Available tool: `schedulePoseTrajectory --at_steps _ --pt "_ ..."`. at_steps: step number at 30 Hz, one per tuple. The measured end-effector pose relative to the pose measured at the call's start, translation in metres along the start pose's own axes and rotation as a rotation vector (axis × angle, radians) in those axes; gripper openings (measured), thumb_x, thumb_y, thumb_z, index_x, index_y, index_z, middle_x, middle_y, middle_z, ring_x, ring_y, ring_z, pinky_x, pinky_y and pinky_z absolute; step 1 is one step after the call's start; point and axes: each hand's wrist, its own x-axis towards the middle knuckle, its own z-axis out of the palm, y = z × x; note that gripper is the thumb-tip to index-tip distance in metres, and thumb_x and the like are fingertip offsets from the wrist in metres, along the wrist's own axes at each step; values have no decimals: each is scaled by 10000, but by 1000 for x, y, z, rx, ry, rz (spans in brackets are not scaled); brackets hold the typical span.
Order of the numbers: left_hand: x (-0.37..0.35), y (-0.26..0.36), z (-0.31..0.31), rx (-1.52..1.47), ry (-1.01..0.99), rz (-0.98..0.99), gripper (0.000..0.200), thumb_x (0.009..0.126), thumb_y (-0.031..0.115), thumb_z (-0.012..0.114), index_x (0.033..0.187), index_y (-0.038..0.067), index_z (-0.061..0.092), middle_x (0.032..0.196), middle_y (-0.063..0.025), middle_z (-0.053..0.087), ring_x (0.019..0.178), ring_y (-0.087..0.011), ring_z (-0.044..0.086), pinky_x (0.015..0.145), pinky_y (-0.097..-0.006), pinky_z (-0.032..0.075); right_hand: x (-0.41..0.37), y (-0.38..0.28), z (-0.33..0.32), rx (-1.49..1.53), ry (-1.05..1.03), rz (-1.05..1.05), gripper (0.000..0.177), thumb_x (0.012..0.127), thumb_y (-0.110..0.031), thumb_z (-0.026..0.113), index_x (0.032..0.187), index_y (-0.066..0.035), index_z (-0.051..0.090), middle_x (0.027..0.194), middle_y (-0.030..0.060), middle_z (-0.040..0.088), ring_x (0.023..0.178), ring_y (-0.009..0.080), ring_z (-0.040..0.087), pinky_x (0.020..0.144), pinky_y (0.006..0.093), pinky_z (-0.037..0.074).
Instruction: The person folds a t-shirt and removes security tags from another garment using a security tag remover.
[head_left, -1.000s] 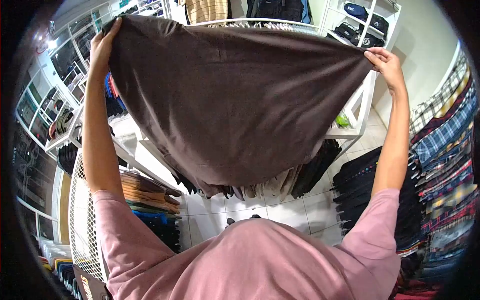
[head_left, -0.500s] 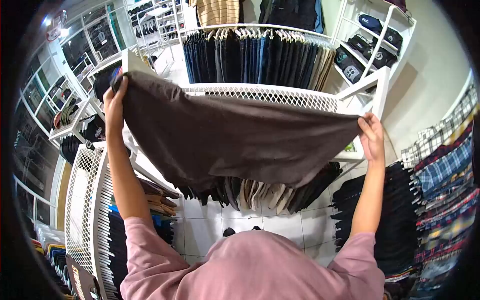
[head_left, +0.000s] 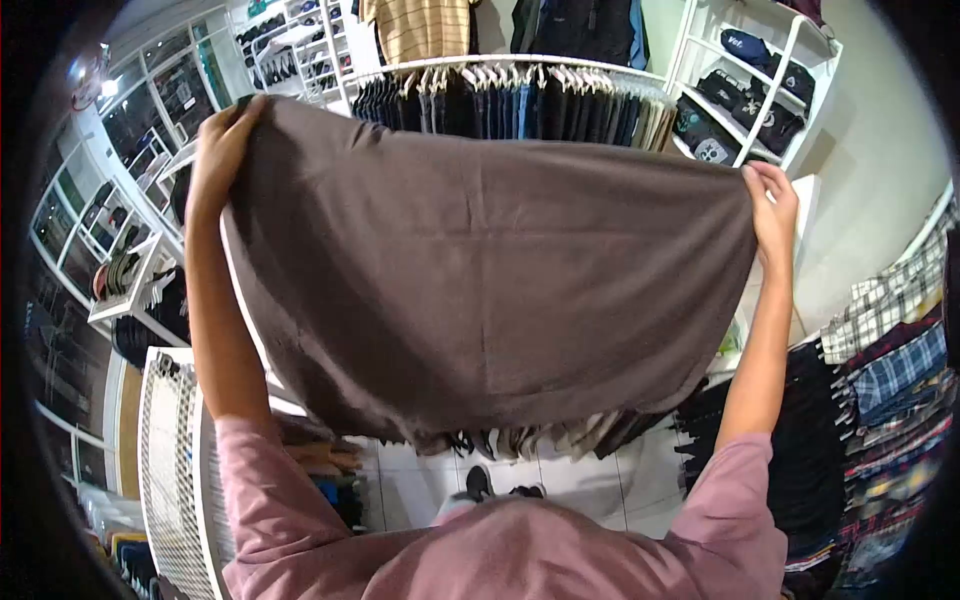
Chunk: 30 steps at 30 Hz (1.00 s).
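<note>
A wide piece of dark brown cloth (head_left: 490,280) is stretched out in front of me, with crossing fold creases near its middle. Pinched in my left hand (head_left: 222,150) is its upper left corner. My right hand (head_left: 772,208) grips the upper right corner between thumb and fingers. The top edge runs nearly straight between the hands, and the lower edge hangs in a curve. Most of the table behind is hidden by the cloth, and so are the upper parts of the garments hanging below it (head_left: 560,437).
Ahead, a curved rail carries hanging trousers (head_left: 540,105). White shelves with caps and pouches (head_left: 740,110) stand at the right back. Plaid shirts (head_left: 900,390) and dark garments (head_left: 800,440) hang at right. A white mesh rack (head_left: 170,450) is at left, over a tiled floor (head_left: 405,485).
Both hands have risen and moved slightly farther apart. The cloth has opened out taller and flatter, now covering the mesh-topped table and more of the trousers behind.
</note>
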Motion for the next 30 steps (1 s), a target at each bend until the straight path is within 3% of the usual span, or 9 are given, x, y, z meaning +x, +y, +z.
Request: schedulePoseTrajectory --at_steps 2,5,11,15,22,24,26,27,30 --pt "63 -31 47 -21 -101 -28 491 996 420 647 1063 -58 739 868 -94 729 780 -139 632 739 -314 516 60 69 33 37 -168 11 213 931 -168 747 1073 -13 712 965 76 736 891 131 663 823 262 502" --pt "110 -100 132 81 -87 26 496 981 432 660 1025 -54 744 812 -112 729 771 -160 641 749 -348 523 79 131 95 -18 -164 136 203 913 -157 765 1061 -26 718 947 58 743 849 117 662 796 258 504" --pt "36 -212 253 -198 -164 -151 440 982 375 669 982 -59 739 761 -54 698 724 -117 604 687 -334 497 8 241 155 -123 -151 278 177 876 -156 784 1001 -41 733 926 65 760 843 147 690 783 301 527" --pt "-27 -191 238 -385 -196 -161 319 997 252 667 980 -62 723 816 -17 697 766 -102 611 705 -280 492 -24 238 141 -157 -266 194 150 890 -115 756 1016 -38 730 935 70 754 847 151 693 786 318 537" --pt "-101 -180 146 -592 -175 -102 299 983 201 662 1152 -44 685 1078 -68 708 1019 -150 632 934 -288 476 -53 166 71 -347 -375 -66 143 910 -53 647 1019 -19 734 953 122 718 853 229 683 809 343 536" --pt "-138 -193 117 -594 -73 -215 330 1005 203 575 1154 -75 673 1070 -82 710 1052 -177 629 985 -316 456 -66 156 48 -327 -406 -52 143 897 -33 640 1003 -16 734 951 122 719 867 232 680 820 344 531" --pt "-169 -219 105 -297 57 -69 366 998 185 484 1143 -90 676 1070 -116 714 1051 -213 635 994 -342 453 -68 204 27 -211 -471 -80 210 949 -146 572 974 -6 726 955 119 725 867 238 692 828 354 532" --pt "-160 -229 89 -414 -222 -48 391 981 161 421 1160 -68 683 1095 -139 716 1063 -247 642 1017 -352 447 -74 198 27 -237 -450 -18 243 960 -181 560 969 -6 728 957 123 727 877 236 701 828 358 532" --pt "-160 -230 97 -232 -216 -145 357 955 117 463 1194 -20 690 1124 -139 717 1096 -251 648 1048 -357 437 -77 200 41 -283 -423 83 260 960 -232 601 1015 -14 732 980 138 737 911 257 721 833 373 537"
